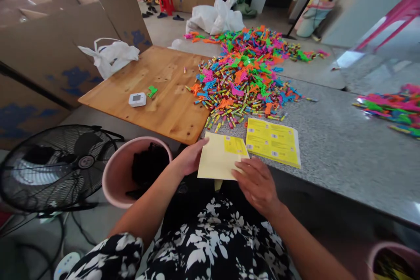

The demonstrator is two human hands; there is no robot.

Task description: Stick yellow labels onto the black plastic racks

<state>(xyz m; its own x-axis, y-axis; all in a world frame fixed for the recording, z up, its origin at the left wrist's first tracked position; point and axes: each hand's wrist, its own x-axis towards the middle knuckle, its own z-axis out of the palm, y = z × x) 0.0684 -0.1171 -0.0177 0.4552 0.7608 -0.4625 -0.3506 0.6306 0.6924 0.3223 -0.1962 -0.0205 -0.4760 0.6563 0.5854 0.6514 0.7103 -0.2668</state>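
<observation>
In front of my body is a pale yellow label backing sheet [216,162], mostly bare, with a bright yellow printed label [235,145] at its upper right. My left hand [192,157] grips the sheet's left edge, its thumb on top. On the right edge are the bent fingers of my right hand [257,181], closed on the paper; whether a label is also between them is hidden. Just beyond, a stack of yellow label sheets [274,142] lies on the grey stone tabletop. Past the stack rises a big heap of colourful plastic toy guns and small printed tubes [243,78].
Left of the heap, a wooden board [164,109] carries a white digital timer [137,99], a green toy gun [152,91] and a white plastic bag [113,57]. A pink bin [114,175] and a black fan [59,166] stand at lower left. Cardboard boxes [75,39] line the left.
</observation>
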